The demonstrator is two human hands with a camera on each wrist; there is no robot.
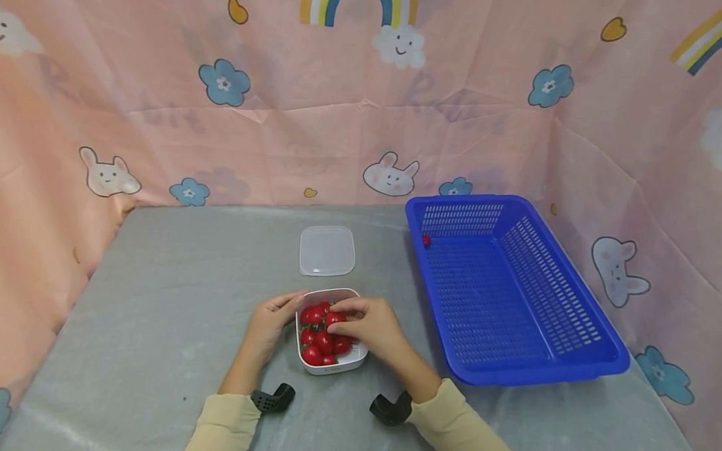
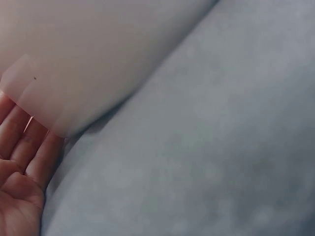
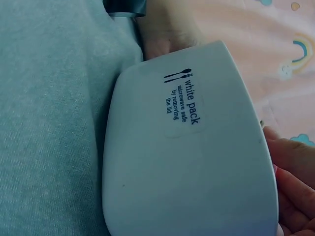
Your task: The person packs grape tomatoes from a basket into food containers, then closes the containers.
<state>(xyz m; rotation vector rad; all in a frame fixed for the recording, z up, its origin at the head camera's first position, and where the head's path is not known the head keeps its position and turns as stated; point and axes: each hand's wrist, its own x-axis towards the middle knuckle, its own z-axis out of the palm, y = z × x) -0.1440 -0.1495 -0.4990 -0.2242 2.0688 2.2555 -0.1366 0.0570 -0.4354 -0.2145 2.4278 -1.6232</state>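
A white plastic container (image 1: 341, 367) with several red cherry tomatoes (image 1: 323, 342) in it stands in front of me. My left hand (image 1: 271, 322) touches the container's left side near the far corner; in the left wrist view its fingers (image 2: 37, 142) lie fairly straight along the pale wall. Over the right part of the container, my right hand (image 1: 372, 325) pinches a cherry tomato (image 1: 334, 319) between thumb and fingers. In the right wrist view the container wall (image 3: 192, 162), printed "white pack", hides much of that grip.
A translucent square lid (image 1: 327, 251) lies behind the container. To the right stands a large blue basket (image 1: 435, 314), with a single cherry tomato (image 1: 426, 241) by its far left corner. Patterned pink cloth (image 1: 304, 130) hangs behind the grey table (image 1: 173, 298).
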